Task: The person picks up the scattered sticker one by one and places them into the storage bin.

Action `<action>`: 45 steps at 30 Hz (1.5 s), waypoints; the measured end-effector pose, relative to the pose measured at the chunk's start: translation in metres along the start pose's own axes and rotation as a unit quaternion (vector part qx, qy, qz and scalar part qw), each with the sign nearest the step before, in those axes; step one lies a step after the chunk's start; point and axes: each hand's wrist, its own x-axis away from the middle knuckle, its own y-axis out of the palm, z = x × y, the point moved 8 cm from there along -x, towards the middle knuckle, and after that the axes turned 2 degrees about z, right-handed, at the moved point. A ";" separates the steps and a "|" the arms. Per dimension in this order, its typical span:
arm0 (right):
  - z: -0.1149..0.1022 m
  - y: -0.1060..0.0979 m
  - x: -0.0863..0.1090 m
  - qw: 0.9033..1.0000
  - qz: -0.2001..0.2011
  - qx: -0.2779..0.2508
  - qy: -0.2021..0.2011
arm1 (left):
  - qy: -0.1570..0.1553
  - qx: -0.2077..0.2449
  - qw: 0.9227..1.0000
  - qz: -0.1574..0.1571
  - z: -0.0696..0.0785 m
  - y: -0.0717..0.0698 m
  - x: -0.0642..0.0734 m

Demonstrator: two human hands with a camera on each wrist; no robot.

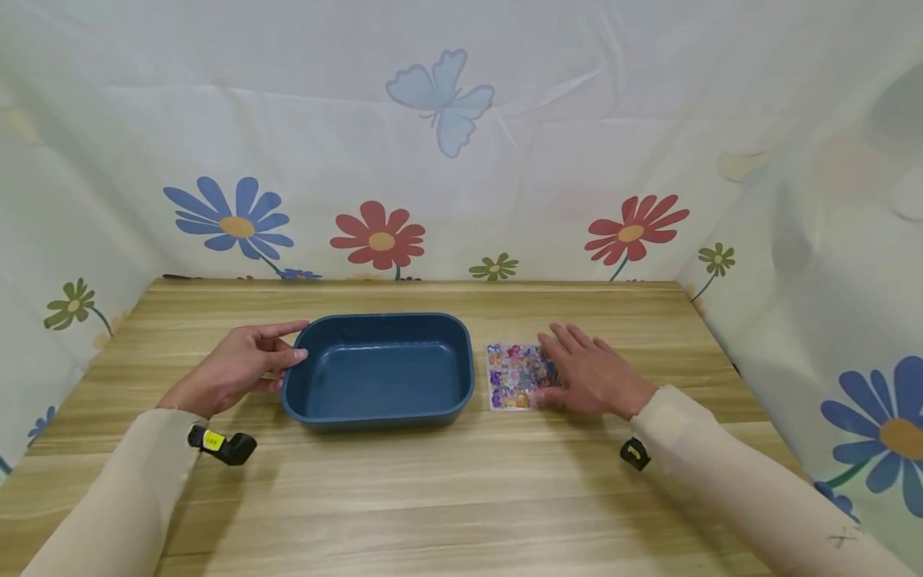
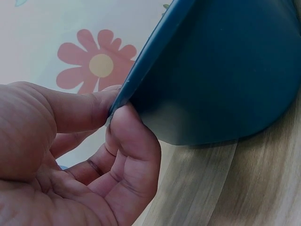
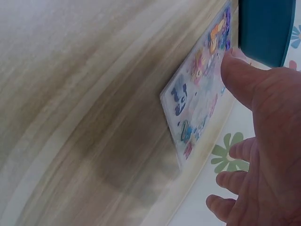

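Observation:
A blue rectangular basin [image 1: 378,421] with rounded corners sits on the wooden table. My left hand [image 1: 241,365] pinches the basin's left rim between thumb and fingers; the left wrist view shows the thumb and a finger on either side of the rim [image 2: 141,70]. Right of the basin lies a flat, shiny sheet of colourful cartoon stickers [image 1: 510,378]. Over the sheet's right part hovers my right hand [image 1: 594,373], its fingers spread and holding nothing. In the right wrist view the thumb is near the sticker sheet [image 3: 200,89]; whether it touches cannot be told.
The wooden table [image 1: 433,505] ends at a pale cloth backdrop [image 1: 548,160] printed with flowers and a butterfly. The same cloth hangs along both sides. A black wrist device [image 1: 223,445] is strapped at the left cuff, another [image 1: 634,454] at the right.

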 end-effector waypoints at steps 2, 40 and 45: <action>0.002 0.000 -0.001 1.000 0.006 0.004 -0.002 | -0.001 0.001 1.000 0.001 0.001 0.000 0.000; 0.015 0.006 -0.020 1.000 0.011 -0.027 0.007 | -0.001 -0.001 1.000 0.002 0.000 -0.002 0.002; 0.015 0.007 -0.022 0.999 0.012 -0.029 0.009 | 0.000 0.000 1.000 0.000 -0.001 -0.001 0.001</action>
